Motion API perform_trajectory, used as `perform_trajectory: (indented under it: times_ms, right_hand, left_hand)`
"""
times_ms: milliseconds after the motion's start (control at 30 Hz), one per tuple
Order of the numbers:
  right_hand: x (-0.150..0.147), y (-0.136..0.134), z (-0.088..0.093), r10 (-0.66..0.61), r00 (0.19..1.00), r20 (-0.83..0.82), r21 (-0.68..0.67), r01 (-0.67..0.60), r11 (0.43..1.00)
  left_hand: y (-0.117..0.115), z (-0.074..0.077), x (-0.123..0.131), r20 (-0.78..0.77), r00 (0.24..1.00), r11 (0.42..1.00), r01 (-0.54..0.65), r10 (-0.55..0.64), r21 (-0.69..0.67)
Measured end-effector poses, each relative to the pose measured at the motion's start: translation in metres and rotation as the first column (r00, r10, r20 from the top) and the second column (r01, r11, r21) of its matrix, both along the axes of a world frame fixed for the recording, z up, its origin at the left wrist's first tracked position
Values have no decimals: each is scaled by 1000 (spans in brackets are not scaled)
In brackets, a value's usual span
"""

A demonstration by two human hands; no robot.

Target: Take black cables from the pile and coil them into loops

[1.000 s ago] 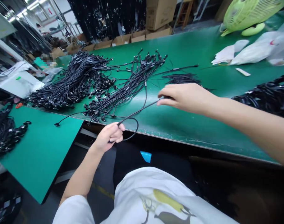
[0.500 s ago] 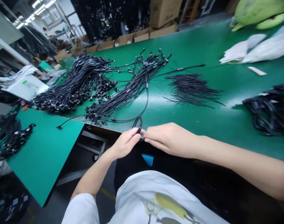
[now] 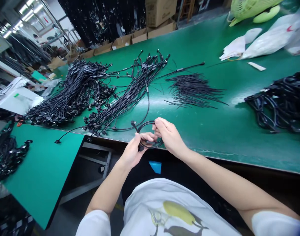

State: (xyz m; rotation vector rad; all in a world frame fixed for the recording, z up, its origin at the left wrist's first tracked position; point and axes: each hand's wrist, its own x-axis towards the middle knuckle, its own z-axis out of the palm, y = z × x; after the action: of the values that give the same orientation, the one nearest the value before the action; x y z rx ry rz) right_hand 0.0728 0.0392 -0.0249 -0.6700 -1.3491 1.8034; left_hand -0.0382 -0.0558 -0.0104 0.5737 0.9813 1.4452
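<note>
A black cable is wound into a small loop just over the front edge of the green table. My left hand grips the loop's left side, where a plug end sticks up. With thumb and fingers closed, my right hand pinches the loop's right side. Beyond the hands lies a bunch of straight black cables with small plugs at their ends. To its right is a spread of thin black ties.
A bigger heap of cables lies at left, and coiled black cables rest at right. White bags and a green basket-like item are at the back right. A lower side table adjoins at left, with more cables.
The cable loop has been opened wider and now shows between my hands. My right hand has risen and turned, moving from the loop's lower end to its right side. The view has shifted slightly.
</note>
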Motion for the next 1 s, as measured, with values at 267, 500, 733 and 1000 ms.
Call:
perform_trajectory:
  times_ms: [267,500,733,1000]
  right_hand:
    - [16,4,17,197,943,-268,-532,-316,786]
    - [6,-11,33,25,973,-230,-356,-108,928]
    - [9,-14,30,155,984,-86,-115,-164,980]
    - [2,-7,15,-158,979,-125,-57,152,987]
  left_hand:
    - [-3,-2,7,-42,999,1000,-25,25,-6]
    - [0,-11,4,-405,914,999,40,-28,22]
    - [0,1,-2,-135,990,993,59,-46,99]
    - [-7,-23,12,-113,993,999,33,-32,4]
